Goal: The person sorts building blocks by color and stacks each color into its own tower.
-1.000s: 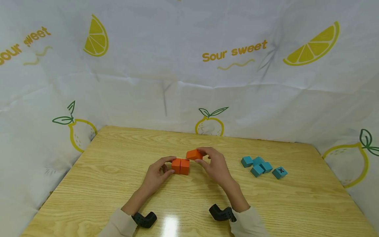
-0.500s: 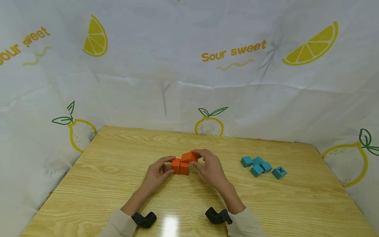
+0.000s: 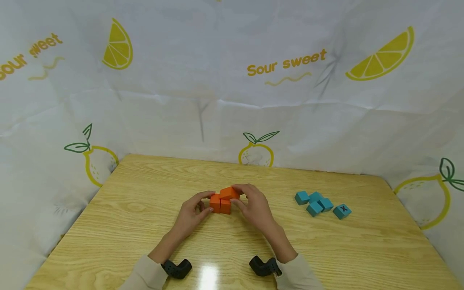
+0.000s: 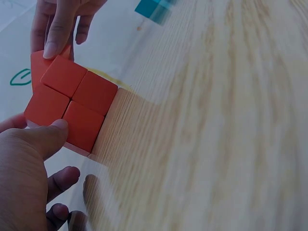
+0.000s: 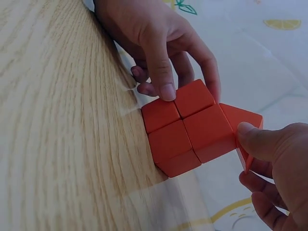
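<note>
Orange cubes [image 3: 215,204] form a block two wide and two high, standing on the wooden table. The left hand [image 3: 191,212] pinches its left side; in the left wrist view the thumb [image 4: 50,137] lies on the near face of a cube. Between thumb and fingers, the right hand [image 3: 255,206] holds an orange wedge-shaped block [image 3: 229,193] at the top of the stack, over its right part. The wedge's sloping faces show in the right wrist view, where it appears to touch an upper cube [image 5: 208,127]. The right fingertips behind the wedge are partly hidden.
Several blue cubes [image 3: 314,208] lie loosely grouped on the table [image 3: 163,177] to the right of the right hand; one [image 3: 342,211] bears a dark X. A white cloth [image 3: 188,121] printed with lemons hangs behind the table.
The right hand has moved left with the wedge-shaped block, from beyond the stack's right edge to over its top. The left hand has stayed in place on the cubes.
</note>
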### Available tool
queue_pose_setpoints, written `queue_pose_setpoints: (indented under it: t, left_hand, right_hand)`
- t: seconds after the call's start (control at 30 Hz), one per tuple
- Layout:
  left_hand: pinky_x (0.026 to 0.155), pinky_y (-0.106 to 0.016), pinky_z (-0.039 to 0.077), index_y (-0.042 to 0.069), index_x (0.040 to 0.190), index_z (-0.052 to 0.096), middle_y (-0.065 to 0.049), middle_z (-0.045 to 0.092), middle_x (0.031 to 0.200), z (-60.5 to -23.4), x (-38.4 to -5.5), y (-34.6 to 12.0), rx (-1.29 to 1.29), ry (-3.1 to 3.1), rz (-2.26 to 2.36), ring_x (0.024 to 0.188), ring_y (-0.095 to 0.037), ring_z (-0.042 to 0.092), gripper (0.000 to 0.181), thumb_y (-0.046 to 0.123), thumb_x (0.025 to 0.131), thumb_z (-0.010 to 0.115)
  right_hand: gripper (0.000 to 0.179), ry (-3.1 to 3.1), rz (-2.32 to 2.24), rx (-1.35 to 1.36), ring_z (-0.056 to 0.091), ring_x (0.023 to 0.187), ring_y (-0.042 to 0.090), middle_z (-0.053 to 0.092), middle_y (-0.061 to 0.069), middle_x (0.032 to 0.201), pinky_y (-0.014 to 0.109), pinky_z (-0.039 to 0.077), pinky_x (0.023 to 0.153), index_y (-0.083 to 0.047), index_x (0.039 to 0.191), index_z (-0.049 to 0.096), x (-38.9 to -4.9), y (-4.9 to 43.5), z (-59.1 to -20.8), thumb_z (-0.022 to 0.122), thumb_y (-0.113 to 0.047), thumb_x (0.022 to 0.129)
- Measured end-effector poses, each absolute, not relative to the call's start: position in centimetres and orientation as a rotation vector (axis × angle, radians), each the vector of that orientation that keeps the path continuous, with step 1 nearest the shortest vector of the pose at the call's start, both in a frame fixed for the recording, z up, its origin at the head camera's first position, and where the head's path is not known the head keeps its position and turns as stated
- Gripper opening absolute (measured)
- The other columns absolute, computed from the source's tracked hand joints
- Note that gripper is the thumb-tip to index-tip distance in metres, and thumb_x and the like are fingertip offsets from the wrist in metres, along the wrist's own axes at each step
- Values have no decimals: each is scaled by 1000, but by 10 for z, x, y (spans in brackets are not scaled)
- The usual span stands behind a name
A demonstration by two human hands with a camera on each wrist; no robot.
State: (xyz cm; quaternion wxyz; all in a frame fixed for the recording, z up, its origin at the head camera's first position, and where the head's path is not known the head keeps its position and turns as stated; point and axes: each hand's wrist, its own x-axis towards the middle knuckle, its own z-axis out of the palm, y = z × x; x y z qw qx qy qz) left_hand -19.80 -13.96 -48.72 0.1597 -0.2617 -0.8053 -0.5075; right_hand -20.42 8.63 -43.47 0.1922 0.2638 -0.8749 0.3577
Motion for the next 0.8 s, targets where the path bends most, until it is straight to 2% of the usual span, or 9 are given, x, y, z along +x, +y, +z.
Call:
queue_pose_setpoints:
  t: [0.27, 0.53, 0.8]
  left_hand:
    - [59, -26, 46, 14, 130, 58, 0, 64, 110, -489, -199, -142, -736, -2317, -1463, 69, -12, 52, 48, 4, 85, 71]
    - [59, -25, 47, 9, 130, 57, -4, 64, 109, -488, -200, -141, -689, -2359, -1418, 68, -8, 52, 50, 3, 84, 73]
    - [59, -26, 46, 11, 129, 59, -3, 64, 108, -488, -199, -141, -693, -2352, -1413, 67, -9, 51, 48, 2, 84, 73]
  right_hand:
    - [41, -2455, 970, 782, 60, 95, 21, 63, 6, 104, 37, 51, 80, -4, 118, 64, -200, 79, -434, 77, -15, 81]
    - [41, -2416, 899, 827, 59, 99, 24, 63, 9, 107, 38, 51, 82, -3, 119, 65, -196, 70, -433, 77, -12, 81]
    - [42, -2402, 814, 859, 58, 99, 24, 62, 9, 110, 36, 50, 81, -3, 121, 64, -194, 66, -434, 77, -10, 82]
